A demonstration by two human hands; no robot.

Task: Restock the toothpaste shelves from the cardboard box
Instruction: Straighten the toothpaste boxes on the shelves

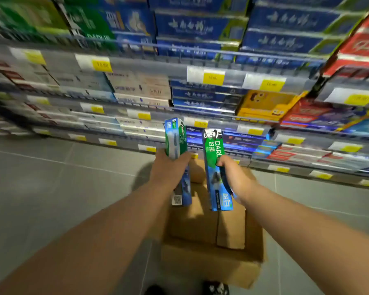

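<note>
A cardboard box (211, 252) sits open on the floor (51, 188) at the person's feet, its inside apparently bare. Above it, the left hand (168, 169) wraps one green-and-blue toothpaste carton (176, 141) and the right hand (232, 177) wraps a second carton (215, 167), both upright, likely ready for shelving. Beyond them, the shelves (200, 71) rise in several stocked tiers.

Motion blur smears the shelves (179, 67), worst toward nine o'clock; price tags (213, 78) cannot be read. The left hand (168, 169) covers the middle of its carton (176, 137). The box (211, 262) floor is partly hidden by forearms, perhaps empty. Shoes (216, 288) are cut off at six o'clock.
</note>
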